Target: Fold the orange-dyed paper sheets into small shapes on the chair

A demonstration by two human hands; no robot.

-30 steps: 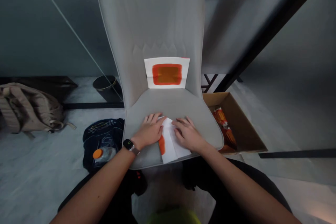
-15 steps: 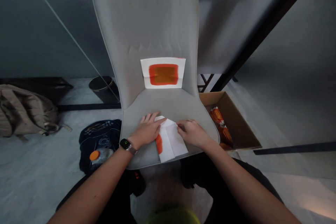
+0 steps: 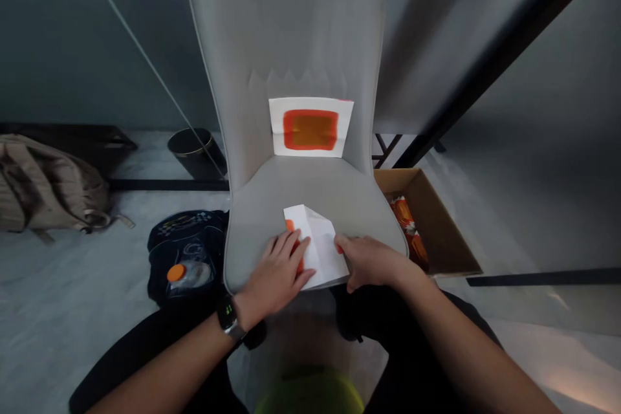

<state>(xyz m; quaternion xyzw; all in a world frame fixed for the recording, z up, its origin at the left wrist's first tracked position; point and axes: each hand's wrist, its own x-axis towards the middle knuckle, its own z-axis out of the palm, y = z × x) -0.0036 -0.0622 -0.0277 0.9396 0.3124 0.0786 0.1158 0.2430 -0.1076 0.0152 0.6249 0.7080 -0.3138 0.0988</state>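
On the grey chair seat (image 3: 315, 194) lies a folded white paper (image 3: 315, 242) with an orange patch showing near its left edge. My left hand (image 3: 276, 265) presses on the paper's lower left part, covering most of the orange. At its right edge rest the fingertips of my right hand (image 3: 369, 262); whether they pinch it is hidden. Against the chair back stands a white sheet (image 3: 310, 126) printed with an orange-bordered square.
To the right of the seat is a cardboard box (image 3: 429, 223) holding orange wrapped items. On the floor at left are a dark bag (image 3: 187, 249), a bottle with an orange cap (image 3: 187, 273), a tan backpack (image 3: 43, 184), and a black bin (image 3: 194, 155).
The paper has turned and now lies narrower, with its top corner pointing further up the seat. Both hands have drawn back toward me, and the left hand now covers the orange patch.
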